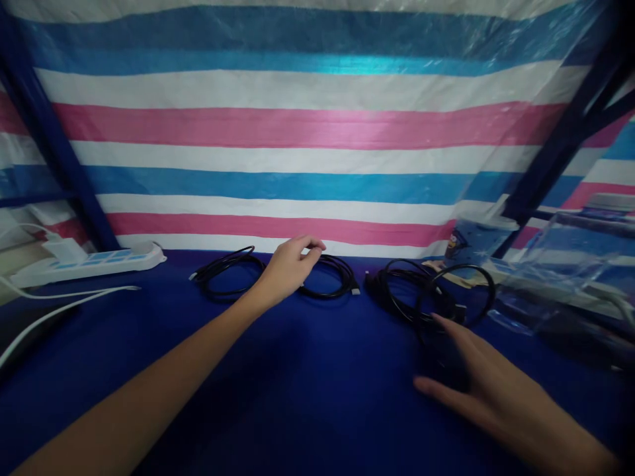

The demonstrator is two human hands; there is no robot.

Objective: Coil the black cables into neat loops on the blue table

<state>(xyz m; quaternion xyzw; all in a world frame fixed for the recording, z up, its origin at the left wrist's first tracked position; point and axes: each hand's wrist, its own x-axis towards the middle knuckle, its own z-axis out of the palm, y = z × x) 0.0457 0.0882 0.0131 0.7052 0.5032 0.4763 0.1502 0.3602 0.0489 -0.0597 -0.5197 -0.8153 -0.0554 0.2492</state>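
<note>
Glossy black cables, loosely coiled, left hand curled, grip unclear, right hand spread

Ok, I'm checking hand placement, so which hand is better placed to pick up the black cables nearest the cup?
Probably the right hand: it is spread open close to those black cables, though blur hides whether it touches them. The left hand is farther away, near the middle coil.

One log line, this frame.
left hand: by middle coiled black cable, contact unclear | right hand: open, near rightmost coiled black cables | surface: blue tabletop
</note>
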